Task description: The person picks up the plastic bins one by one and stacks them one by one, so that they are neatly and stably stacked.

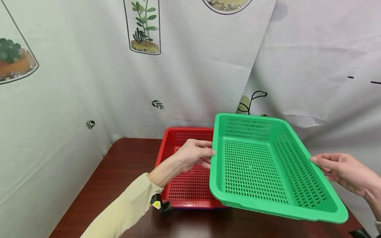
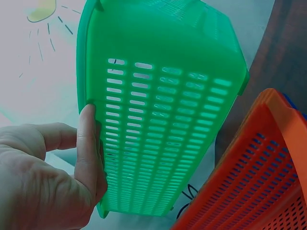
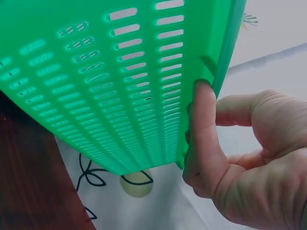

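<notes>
A green perforated plastic basket point(image 1: 256, 168) hangs tilted in the air above the right part of a dark wooden table point(image 1: 119, 165). My left hand point(image 1: 194, 153) grips its left rim. In the left wrist view the thumb point(image 2: 88, 143) lies along the basket's edge point(image 2: 163, 120). My right hand point(image 1: 336, 168) pinches the right rim, and in the right wrist view its thumb point(image 3: 204, 124) presses on the basket's edge point(image 3: 110, 72). A red basket point(image 1: 184, 188) of the same kind rests on the table below my left hand, partly hidden by the green one.
A blue edge point(image 2: 292, 103) shows under the red basket point(image 2: 259, 182). A white curtain with plant prints point(image 1: 89, 82) hangs close behind the table and on both sides. Bare tabletop lies to the left and in front of the red basket.
</notes>
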### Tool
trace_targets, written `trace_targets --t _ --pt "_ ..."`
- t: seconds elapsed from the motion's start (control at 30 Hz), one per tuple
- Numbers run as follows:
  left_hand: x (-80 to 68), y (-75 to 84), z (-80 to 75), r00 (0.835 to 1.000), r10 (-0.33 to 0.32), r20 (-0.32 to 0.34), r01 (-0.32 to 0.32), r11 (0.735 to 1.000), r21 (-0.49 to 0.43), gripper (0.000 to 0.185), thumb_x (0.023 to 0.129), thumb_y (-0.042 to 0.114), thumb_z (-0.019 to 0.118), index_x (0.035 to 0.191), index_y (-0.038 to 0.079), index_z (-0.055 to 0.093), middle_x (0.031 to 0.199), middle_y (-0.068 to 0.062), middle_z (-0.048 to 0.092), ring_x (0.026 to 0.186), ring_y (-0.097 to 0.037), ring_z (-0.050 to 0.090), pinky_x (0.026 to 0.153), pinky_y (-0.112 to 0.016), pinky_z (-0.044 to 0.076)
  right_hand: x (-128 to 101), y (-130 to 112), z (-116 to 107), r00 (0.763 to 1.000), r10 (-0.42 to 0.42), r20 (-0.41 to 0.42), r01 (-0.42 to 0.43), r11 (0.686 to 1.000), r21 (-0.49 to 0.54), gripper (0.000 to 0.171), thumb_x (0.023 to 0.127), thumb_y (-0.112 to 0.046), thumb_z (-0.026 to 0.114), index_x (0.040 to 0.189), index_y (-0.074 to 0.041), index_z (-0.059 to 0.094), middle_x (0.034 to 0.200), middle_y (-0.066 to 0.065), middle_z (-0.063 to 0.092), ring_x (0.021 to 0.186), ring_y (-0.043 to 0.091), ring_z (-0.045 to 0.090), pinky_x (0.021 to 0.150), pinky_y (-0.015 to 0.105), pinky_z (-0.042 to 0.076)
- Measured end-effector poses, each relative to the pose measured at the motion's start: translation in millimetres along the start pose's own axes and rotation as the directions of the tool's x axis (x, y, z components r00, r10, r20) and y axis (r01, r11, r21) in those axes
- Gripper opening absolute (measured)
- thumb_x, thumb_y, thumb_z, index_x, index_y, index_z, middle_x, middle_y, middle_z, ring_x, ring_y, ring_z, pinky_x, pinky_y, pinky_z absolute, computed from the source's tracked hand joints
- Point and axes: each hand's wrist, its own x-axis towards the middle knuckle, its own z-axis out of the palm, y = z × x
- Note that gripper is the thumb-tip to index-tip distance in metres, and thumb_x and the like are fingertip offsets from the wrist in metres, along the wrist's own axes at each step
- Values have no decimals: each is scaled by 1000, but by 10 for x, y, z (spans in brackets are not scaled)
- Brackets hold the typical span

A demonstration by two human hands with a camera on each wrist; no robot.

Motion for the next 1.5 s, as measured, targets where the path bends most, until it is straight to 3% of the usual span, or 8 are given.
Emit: trace_targets --t 0.23,0.47,0.7,0.9,1.13,1.5 --pt "-75 -2 -146 1000 23 6 -23 1000 1 44 84 6 64 124 -6 50 97 -25 62 64 -22 64 65 -40 54 86 -70 135 998 -37 45 35 999 42 23 98 -14 42 103 -5 61 87 9 62 73 25 62 64 43 53" --pt "-156 15 -307 999 34 10 -35 999 22 45 83 7 64 125 -5 50 95 -22 63 67 -23 64 68 -41 54 188 -151 281 985 -100 141 82 988 131 24 98 -9 39 104 1 59 84 9 62 71 24 63 65 44 53" --pt "-257 38 -477 999 45 -8 -44 999 32 45 84 6 62 125 -5 49 92 -20 64 67 -24 64 68 -42 54 307 -222 441 979 -139 147 115 981 158 22 97 -7 40 104 4 58 86 12 63 72 24 63 62 41 54" --pt "-331 50 -601 998 64 -16 -62 996 63 45 84 5 62 126 -6 48 91 -17 64 65 -21 62 65 -39 55 380 -291 565 984 -134 121 121 986 113 21 96 -10 44 101 5 57 82 9 62 68 21 62 62 41 54" --pt "-405 48 -741 998 47 -45 -44 997 69 48 85 7 62 128 -5 46 88 -15 64 65 -20 61 62 -36 55 483 -353 709 980 -148 130 132 984 121 21 95 -9 46 100 9 55 81 11 63 67 23 63 61 44 54" --pt "-512 35 -927 995 44 -94 -36 996 87 45 85 8 61 127 -4 47 89 -13 64 66 -20 61 61 -35 55 658 -368 904 975 -190 119 169 971 166 17 94 -7 48 95 7 57 77 9 62 62 19 61 57 39 54"
